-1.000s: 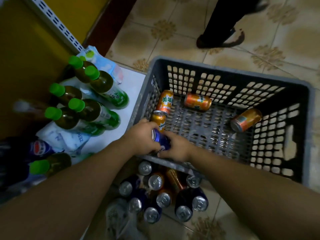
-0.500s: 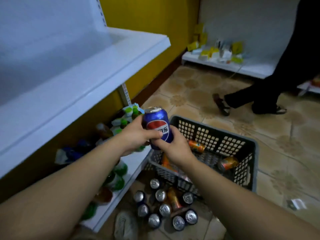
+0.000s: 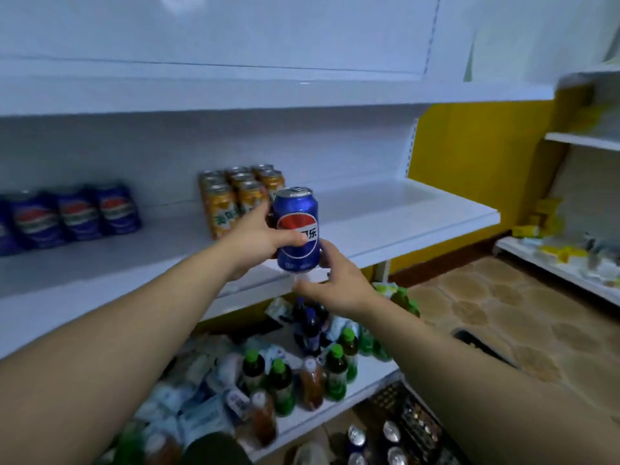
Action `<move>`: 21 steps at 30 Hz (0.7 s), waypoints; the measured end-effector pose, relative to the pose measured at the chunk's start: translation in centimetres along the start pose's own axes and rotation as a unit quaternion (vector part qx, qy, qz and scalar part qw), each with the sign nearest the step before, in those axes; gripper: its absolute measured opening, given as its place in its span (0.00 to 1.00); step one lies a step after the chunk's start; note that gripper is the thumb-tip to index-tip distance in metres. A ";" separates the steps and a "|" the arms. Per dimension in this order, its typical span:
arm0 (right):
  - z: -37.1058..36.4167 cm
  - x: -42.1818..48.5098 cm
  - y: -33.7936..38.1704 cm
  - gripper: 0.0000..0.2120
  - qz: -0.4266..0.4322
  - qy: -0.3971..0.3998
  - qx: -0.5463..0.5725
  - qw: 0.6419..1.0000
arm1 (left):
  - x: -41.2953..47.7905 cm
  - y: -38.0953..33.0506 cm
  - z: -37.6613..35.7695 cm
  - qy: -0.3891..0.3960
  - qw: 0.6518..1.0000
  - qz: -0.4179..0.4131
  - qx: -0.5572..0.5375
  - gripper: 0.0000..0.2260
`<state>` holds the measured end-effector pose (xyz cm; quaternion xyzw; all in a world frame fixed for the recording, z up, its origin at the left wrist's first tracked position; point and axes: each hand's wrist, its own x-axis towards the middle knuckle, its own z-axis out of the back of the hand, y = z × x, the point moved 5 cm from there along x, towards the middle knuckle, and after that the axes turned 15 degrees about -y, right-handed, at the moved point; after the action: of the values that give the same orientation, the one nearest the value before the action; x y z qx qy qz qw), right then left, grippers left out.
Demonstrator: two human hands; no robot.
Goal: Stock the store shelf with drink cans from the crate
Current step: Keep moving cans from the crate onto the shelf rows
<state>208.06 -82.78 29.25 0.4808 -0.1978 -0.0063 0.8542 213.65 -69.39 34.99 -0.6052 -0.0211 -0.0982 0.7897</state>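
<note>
Closed round the blue cylindrical aluminium drink can, the grip of the left hand holds it upright, while the right hand cradles its base with thumb and curled fingers. Half a second ago both hands held it low, over the grey plastic crate; now it has risen to the front edge of the white metal shelf, just before the orange cans standing there. A row of blue cans stands toward that shelf's left end.

both arms stretch forward, left hand gripping the blue can, right hand cupping its lower end.
</note>
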 end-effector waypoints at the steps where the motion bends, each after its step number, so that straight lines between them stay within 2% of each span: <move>1: -1.9 0.3 1.3 0.36 0.021 0.032 -0.039 0.999 | -0.4 0.5 2.7 -0.026 1.000 0.000 0.005 0.26; 6: -11.3 0.7 5.7 0.36 0.100 0.173 -0.211 0.957 | -3.2 5.3 15.0 -0.172 0.982 0.055 0.060 0.26; 11: -18.4 0.7 7.1 0.33 0.180 0.228 -0.339 0.895 | -5.4 9.5 22.8 -0.259 0.959 0.095 0.069 0.28; 21: -26.5 3.8 10.3 0.40 0.187 0.272 -0.374 0.867 | -2.7 12.6 29.2 -0.311 0.947 0.077 0.037 0.35</move>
<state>218.79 -56.32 26.81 0.0618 -0.0263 0.2109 0.9752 215.80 -37.85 30.38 -0.5756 -0.2226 0.1570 0.7710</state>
